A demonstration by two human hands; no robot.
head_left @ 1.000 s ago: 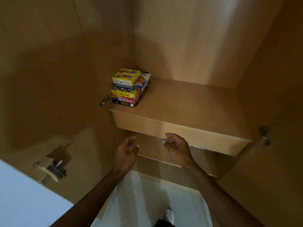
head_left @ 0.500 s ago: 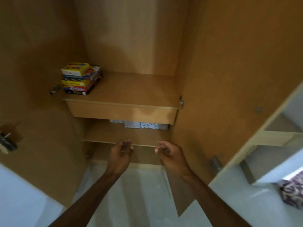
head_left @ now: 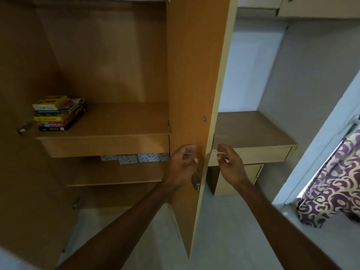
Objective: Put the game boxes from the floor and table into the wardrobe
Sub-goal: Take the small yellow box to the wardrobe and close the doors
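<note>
My left hand (head_left: 183, 162) hung just left of the open wardrobe door (head_left: 194, 75), my right hand (head_left: 230, 164) just right of its edge. The fingers of both were loosely curled, holding nothing. The stacked game boxes (head_left: 58, 114) sat on a shelf (head_left: 120, 121) well left of that door.

The view has been swung to the right, so the stack of game boxes (head_left: 58, 114) is now seen at the far left of the shelf (head_left: 116, 121) instead of near the middle. The wardrobe door (head_left: 191, 75) has been brought to the centre and is seen nearly edge-on. The left hand (head_left: 183, 162) has been carried from below the shelf to the door's inner face. The right hand (head_left: 229, 162) has been carried past the door's edge. A desk (head_left: 251, 129) and a patterned curtain (head_left: 331, 182) have been brought into view at the right.
</note>
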